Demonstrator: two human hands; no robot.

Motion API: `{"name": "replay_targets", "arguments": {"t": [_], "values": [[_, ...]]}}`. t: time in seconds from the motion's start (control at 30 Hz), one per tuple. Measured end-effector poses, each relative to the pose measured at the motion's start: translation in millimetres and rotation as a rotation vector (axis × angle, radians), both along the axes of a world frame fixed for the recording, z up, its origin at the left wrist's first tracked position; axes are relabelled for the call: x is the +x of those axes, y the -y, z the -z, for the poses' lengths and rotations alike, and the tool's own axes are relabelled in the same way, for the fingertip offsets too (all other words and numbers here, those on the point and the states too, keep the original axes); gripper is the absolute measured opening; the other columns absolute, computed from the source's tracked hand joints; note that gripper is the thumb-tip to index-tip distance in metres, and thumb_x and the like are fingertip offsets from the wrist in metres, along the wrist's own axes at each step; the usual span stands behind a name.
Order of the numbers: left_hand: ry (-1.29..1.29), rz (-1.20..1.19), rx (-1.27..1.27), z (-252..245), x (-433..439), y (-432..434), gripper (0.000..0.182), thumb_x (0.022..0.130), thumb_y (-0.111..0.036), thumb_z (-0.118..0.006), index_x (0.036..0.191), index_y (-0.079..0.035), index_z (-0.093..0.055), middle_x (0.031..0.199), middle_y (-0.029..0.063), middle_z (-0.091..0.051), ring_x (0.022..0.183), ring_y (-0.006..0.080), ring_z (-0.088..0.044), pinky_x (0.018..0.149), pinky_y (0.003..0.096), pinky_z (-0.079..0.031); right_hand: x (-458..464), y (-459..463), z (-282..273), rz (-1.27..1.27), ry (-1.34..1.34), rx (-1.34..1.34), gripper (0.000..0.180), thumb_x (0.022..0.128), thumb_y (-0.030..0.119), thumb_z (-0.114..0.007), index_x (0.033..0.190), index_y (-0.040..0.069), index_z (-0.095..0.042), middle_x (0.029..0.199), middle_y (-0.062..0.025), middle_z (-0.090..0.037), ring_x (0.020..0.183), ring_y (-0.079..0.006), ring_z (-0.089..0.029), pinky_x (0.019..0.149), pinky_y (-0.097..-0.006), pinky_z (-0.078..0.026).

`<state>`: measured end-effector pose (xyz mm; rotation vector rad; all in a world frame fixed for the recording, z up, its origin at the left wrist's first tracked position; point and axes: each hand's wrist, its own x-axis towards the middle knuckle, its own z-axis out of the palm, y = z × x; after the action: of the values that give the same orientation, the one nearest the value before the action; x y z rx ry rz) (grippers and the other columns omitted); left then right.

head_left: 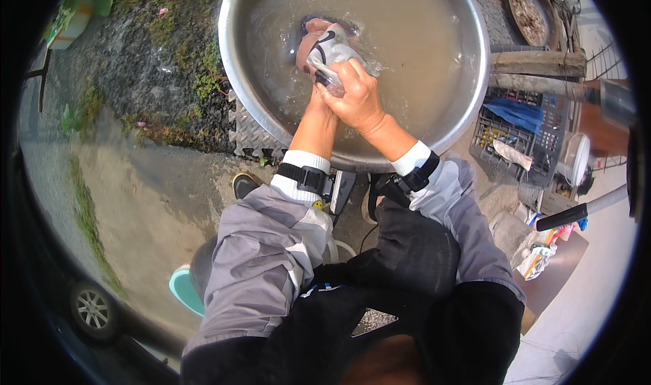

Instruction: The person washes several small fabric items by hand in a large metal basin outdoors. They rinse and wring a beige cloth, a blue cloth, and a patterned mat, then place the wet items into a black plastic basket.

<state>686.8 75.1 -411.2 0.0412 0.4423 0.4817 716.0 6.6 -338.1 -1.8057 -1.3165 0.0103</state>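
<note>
A large round metal basin [480,75] holds murky, brownish water. Over its left half, a wet bundled cloth [330,47], grey with black markings and a dusty pink part, touches the water. My right hand [356,95] is closed on the near end of the grey cloth. Beside it and partly beneath it lies my left hand [321,91], mostly hidden by the cloth and my right hand, so its fingers cannot be made out. Both wrists wear black straps with small devices over white cuffs.
At the right stand a black plastic crate [552,131] with a blue cloth [514,113], a wooden beam [539,63] and a white bucket [577,159]. A textured mat [254,131] lies under the basin's left edge. Mossy ground [157,70] is left; a car wheel [92,311] shows lower left.
</note>
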Motion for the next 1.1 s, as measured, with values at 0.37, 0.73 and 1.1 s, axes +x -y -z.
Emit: {"name": "replay_targets", "arguments": {"t": [0.37,0.73,1.1], "values": [[-0.84,0.395,0.207,-26.5,-15.7,6.9,0.059,0.082,-0.037,-0.071,0.124,-0.001,-0.051,0.12,0.0142,-0.054,0.106,0.0296,-0.055,0.099,0.0579,-0.041,123.1,73.1,49.6,0.696,0.006,-0.955,0.058,0.081,0.048,-0.068,0.121,0.007,-0.059,0.126,-0.0237,-0.049,0.111,-0.0442,-0.054,0.09,-0.0528,-0.047],[-0.459,0.339,0.162,-1.6,3.5,19.1,0.093,0.085,-0.067,-0.058,0.152,-0.013,-0.022,0.154,0.0162,-0.029,0.137,0.0375,-0.037,0.106,0.0588,-0.037,73.3,44.0,67.9,0.175,-0.497,-0.375,0.075,0.073,0.01,-0.068,0.143,0.012,-0.044,0.141,-0.0198,-0.042,0.129,-0.0368,-0.046,0.106,-0.0418,-0.041],[0.032,0.262,-0.057,-26.3,-10.1,-15.6,0.054,0.092,-0.045,-0.059,0.123,-0.001,-0.058,0.105,0.0128,-0.066,0.091,0.0237,-0.064,0.079,0.0336,-0.056,12.9,17.4,-28.9,-0.266,-0.268,-0.181,0.019,0.074,0.017,-0.076,0.089,0.01,-0.067,0.093,-0.0067,-0.063,0.081,-0.029,-0.065,0.069,-0.0382,-0.052]]}}
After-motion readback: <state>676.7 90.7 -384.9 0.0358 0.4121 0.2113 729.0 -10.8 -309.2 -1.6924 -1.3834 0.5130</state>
